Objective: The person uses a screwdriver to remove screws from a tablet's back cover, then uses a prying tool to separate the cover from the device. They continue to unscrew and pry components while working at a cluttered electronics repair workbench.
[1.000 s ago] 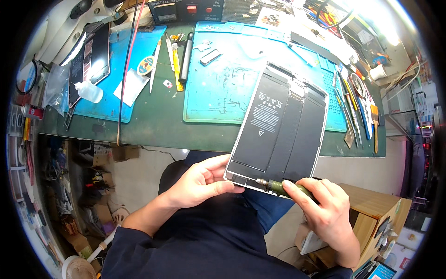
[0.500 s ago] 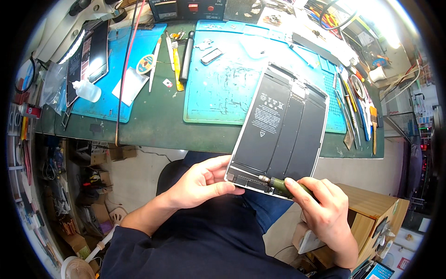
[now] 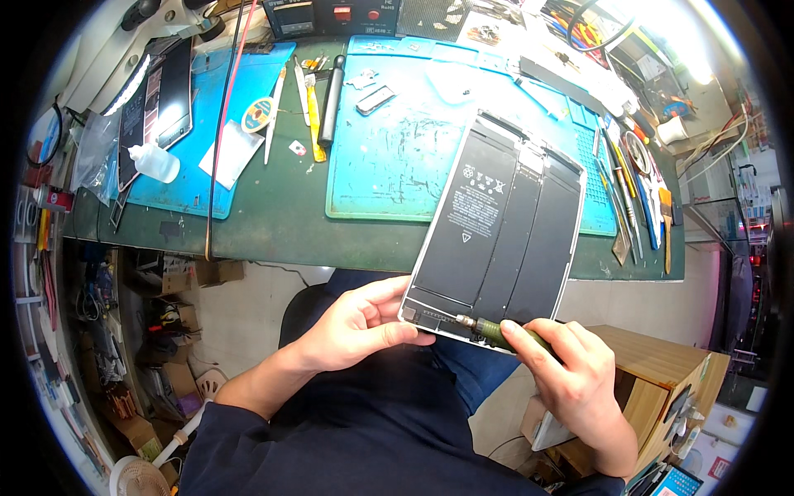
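Note:
An opened tablet [image 3: 471, 219], its dark battery cells showing inside a silver-rimmed back shell, is tilted over the front edge of the bench. My left hand [image 3: 360, 325] grips its lower left corner, thumb at the near edge and fingers underneath. In my right hand [image 3: 571, 364] is a screwdriver [image 3: 490, 331] with a green handle and a metal collar. It points left across the tablet's near end, close to a narrow slotted strip. Whether its tip touches the tablet I cannot tell. The far end of the tablet overlaps the blue work mat [image 3: 389, 178].
Left on the bench are a second blue mat [image 3: 178, 198], a dropper bottle [image 3: 155, 162] and a tablet screen [image 3: 169, 99]. A black rod-shaped tool [image 3: 332, 101] lies between the mats. A brush [image 3: 666, 227] and several slim tools lie to the right. A wooden cabinet [image 3: 662, 351] stands lower right.
My right hand and the screwdriver have shifted slightly left along the tablet's near end. My left hand and the tablet are nearly unmoved.

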### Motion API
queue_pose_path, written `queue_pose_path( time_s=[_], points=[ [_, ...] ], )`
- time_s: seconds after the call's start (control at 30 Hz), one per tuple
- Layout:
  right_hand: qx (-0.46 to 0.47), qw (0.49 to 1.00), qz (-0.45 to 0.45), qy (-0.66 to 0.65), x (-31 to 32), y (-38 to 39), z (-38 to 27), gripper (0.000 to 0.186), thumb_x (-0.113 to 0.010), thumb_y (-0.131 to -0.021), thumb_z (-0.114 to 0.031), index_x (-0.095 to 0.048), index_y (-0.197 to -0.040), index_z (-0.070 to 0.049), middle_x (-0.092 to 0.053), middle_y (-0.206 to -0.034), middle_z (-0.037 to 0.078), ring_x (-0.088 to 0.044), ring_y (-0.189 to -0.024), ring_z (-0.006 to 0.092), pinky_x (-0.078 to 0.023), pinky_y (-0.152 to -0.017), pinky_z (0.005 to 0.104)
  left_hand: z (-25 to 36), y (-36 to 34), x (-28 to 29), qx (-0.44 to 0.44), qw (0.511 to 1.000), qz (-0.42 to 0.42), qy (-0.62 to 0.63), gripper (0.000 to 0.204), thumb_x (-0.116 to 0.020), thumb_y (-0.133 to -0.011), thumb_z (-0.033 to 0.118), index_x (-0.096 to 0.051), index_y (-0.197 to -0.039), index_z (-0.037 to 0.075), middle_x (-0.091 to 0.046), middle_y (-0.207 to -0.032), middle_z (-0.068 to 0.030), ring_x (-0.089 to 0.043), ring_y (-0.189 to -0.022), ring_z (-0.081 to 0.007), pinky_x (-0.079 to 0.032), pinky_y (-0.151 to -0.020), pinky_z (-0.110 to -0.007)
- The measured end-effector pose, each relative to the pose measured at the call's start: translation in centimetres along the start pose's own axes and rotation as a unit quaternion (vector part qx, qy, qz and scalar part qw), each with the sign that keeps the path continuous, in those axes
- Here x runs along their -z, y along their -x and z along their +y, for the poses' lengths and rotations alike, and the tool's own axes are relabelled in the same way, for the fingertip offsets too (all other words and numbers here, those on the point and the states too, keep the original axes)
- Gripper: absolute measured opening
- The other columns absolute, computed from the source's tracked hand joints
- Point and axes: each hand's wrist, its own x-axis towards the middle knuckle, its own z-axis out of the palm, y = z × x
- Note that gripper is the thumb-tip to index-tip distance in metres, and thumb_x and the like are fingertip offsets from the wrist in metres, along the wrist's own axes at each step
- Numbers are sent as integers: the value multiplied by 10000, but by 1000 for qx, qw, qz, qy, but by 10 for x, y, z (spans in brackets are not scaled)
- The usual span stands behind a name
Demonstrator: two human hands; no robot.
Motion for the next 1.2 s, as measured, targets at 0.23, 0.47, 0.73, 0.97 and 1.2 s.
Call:
queue_pose_path(
  time_s=[0.23, 0.47, 0.73, 0.97, 1.2],
  points=[
    [15, 1000, 0, 3, -2, 5, -1, 613, -724, -720, -78, -722, -1323, -187, -661, -1017, 21, -577, -711, 145, -499, -601, 280, -2, 0, 0, -7, 1000, 1, 3, 637, -606, -1047, 31, -297, -1601, -26, -589, -1447, -159, -606, -1288, -234, -529, -1097, -410],
    [22, 1000, -2, -10, -2, 6, -2, 593, -724, -729, -81, -729, -1311, -194, -660, -1026, 19, -591, -726, 140, -506, -609, 281, -2, 0, 0, -6, 1000, 4, -2, 636, -601, -1047, 23, -295, -1603, -25, -594, -1440, -160, -605, -1289, -230, -525, -1101, -406],
    [20, 1000, -7, -24, -1, 9, -2, 567, -731, -741, -77, -737, -1296, -194, -660, -1031, 27, -595, -732, 143, -507, -614, 283, -6, -1, 1, -18, 1000, 7, -15, 638, -613, -1041, 23, -308, -1599, -25, -611, -1418, -151, -626, -1255, -218, -526, -1093, -390],
    [15, 1000, -3, -18, -3, 9, -4, 588, -726, -734, -69, -724, -1312, -175, -670, -1034, 27, -597, -730, 146, -511, -618, 284, -6, -1, 2, -17, 1000, 5, -11, 643, -616, -1044, 36, -302, -1602, -24, -609, -1422, -157, -623, -1262, -217, -521, -1097, -387],
    [-1, 1000, -1, -23, -5, 6, -6, 600, -730, -735, -48, -717, -1324, -164, -680, -1042, 35, -592, -721, 153, -511, -613, 286, -3, -1, 0, -17, 1000, 0, -9, 641, -611, -1048, 40, -297, -1603, -24, -601, -1436, -162, -616, -1273, -224, -518, -1100, -393]
  ],
)
